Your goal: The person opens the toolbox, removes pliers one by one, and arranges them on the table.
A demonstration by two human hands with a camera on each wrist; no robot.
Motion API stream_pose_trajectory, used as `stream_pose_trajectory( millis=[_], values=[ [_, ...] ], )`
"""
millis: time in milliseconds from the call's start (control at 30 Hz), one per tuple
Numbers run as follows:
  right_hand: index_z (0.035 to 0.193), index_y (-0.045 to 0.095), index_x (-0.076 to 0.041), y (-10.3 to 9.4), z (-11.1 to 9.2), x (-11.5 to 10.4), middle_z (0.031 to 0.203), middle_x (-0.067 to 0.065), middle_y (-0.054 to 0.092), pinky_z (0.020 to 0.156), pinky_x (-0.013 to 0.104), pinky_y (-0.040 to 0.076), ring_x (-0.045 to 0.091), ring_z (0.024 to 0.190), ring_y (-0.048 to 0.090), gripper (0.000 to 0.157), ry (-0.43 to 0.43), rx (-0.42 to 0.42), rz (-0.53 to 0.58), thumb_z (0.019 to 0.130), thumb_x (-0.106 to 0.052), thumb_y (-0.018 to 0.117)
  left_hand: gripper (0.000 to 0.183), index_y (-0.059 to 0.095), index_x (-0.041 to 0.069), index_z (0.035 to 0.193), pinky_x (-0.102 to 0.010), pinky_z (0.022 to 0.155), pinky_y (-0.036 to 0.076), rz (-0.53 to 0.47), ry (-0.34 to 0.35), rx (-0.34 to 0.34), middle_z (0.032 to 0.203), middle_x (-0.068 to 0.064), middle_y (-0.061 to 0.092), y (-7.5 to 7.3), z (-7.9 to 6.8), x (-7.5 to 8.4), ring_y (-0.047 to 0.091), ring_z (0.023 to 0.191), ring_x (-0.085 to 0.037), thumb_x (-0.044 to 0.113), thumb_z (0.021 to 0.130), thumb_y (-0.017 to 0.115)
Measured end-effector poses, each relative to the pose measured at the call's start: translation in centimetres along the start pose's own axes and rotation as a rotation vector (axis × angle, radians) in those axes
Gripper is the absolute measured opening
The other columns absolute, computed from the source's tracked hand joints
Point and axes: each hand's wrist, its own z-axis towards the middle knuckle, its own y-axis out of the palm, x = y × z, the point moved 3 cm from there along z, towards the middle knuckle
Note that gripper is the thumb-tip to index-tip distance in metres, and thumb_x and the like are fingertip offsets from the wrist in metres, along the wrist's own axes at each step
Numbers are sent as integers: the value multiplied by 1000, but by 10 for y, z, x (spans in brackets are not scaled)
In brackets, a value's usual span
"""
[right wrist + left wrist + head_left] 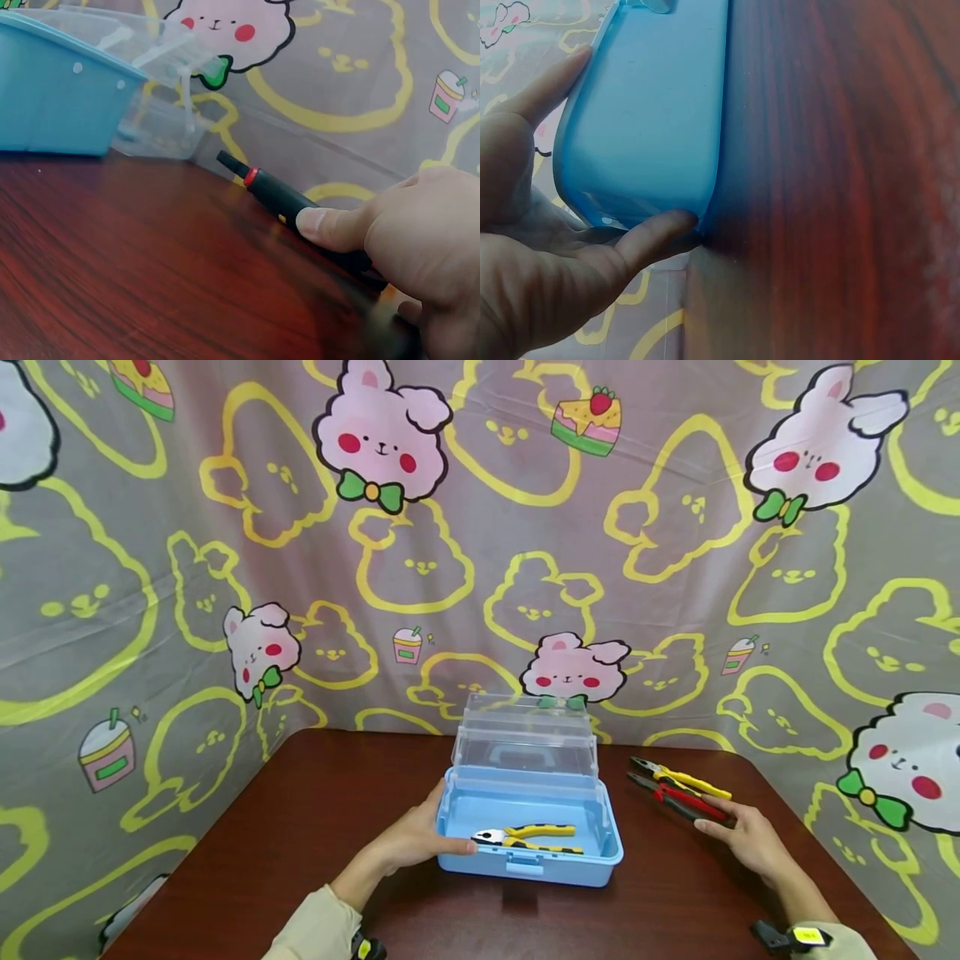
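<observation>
A light-blue toolbox point(558, 870) stands on the table with its clear lid point(525, 752) raised at the back. My left hand point(411, 837) grips its left end, thumb along the front rim; the left wrist view has the same hand point(577, 262) around the corner of the box. Inside lies a pair of pliers with yellow-and-black handles point(555, 831). To the right of the box, my right hand point(750, 839) holds red-and-black pliers point(678, 802) by the handle end, jaws pointing toward the box. In the right wrist view the thumb presses on the pliers' dark handle point(281, 202).
Another pair of pliers with yellow handles point(693, 781) lies just behind the red-and-black one. The dark brown table point(315, 810) is bordered at the back and sides by a patterned curtain point(420, 568).
</observation>
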Motion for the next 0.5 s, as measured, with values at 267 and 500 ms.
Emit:
stream_pose_trajectory(
  millis=[267, 500],
  values=[
    [150, 47, 7, 2, 2, 9, 67, 11, 48, 66, 36, 42, 26, 63, 46, 75, 6, -33, -36, 96, -35, 76, 129, 2, 10, 167, -61, 109, 36, -12, -10, -11, 161, -25, 34, 0, 0, -1, 45, 137, -40, 39, 79, 92],
    [152, 45, 5, 3, 4, 17, 150, 42, 36, 98, 71, 36, 63, 133, 33, 82, -1, -70, -103, 93, -43, 77, 126, 4, 12, 167, -61, 108, 37, -24, -11, -7, 160, -22, 35, 2, -1, -1, 47, 134, -38, 34, 79, 92]
  ],
)
